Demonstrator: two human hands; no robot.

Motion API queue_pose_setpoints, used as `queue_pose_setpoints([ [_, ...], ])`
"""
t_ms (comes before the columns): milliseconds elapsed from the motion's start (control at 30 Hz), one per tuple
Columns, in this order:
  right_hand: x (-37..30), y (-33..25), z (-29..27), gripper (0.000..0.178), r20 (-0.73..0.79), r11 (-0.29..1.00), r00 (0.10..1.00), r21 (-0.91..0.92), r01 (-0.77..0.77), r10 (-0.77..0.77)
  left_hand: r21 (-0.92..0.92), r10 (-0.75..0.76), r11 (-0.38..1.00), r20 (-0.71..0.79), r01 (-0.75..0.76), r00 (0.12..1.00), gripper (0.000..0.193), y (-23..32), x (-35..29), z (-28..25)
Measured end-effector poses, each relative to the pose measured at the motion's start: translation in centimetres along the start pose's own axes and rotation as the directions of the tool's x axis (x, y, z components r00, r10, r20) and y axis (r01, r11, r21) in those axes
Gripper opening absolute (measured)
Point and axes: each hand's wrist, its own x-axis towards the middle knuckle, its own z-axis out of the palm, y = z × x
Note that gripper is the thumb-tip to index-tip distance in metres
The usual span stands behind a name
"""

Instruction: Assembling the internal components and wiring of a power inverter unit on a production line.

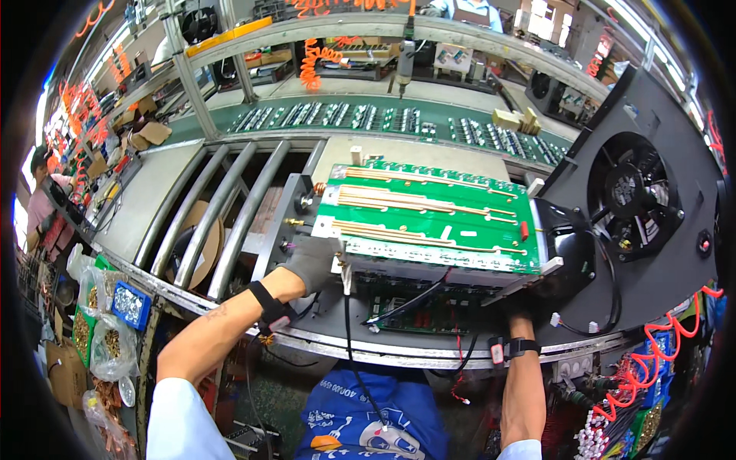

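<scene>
A machine unit lies before me, topped by a green circuit board (437,207) with long copper-coloured bars. My left hand (313,264), in a dark grey glove, is closed at the board's near left corner, beside the grey metal end plate (277,222). Right at its fingertips hangs a black cable (348,322) with a pale end; whether the fingers grip it is unclear. My right hand (518,308) reaches into shadow under the unit's near right end, below a black fan housing (563,249); its fingers are hidden. A lower circuit board (422,310) shows beneath the unit.
A black panel with a round fan (632,188) stands at the right. Metal rollers (249,218) lie to the left. Behind, small boards (330,115) line a green belt, and a power screwdriver (405,65) hangs above. Red coiled hose (652,353) and parts bins (130,305) flank the bench.
</scene>
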Motion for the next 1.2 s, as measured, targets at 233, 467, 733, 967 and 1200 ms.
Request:
queue_pose_setpoints([
  [233, 1.2, -2.0, -1.1, 0.03, -0.097, 0.984, 0.986, 0.129, -0.126, 0.139, 0.195, 0.103, 0.971, 0.19, -0.141, 0.976, 0.018, -3.5, 0.1, 1.2],
  [467, 2.4, -3.0, -2.1, 0.031, -0.127, 0.967, 0.974, 0.198, -0.16, 0.187, 0.006, 0.128, 0.991, 0.138, -0.131, 0.982, 0.02, -2.2, 1.3, -0.9],
  [733, 2.5, -3.0, -2.8, 0.033, -0.128, 0.961, 0.974, 0.229, -0.155, 0.188, -0.049, -0.069, 0.996, 0.153, 0.077, 0.986, 0.022, 1.7, 0.2, -5.5],
  [967, 2.1, -2.8, -4.6, 0.035, -0.117, 0.97, 0.979, 0.198, -0.144, 0.169, -0.023, -0.154, 0.986, 0.218, 0.163, 0.964, 0.023, 1.8, -8.0, -8.2],
  [1200, 0.2, -3.2, -7.1, 0.037, 0.123, 0.968, 0.985, 0.206, -0.144, 0.12, 0.023, 0.051, 0.998, 0.279, -0.059, 0.959, 0.025, -6.0, -3.1, 0.4],
])
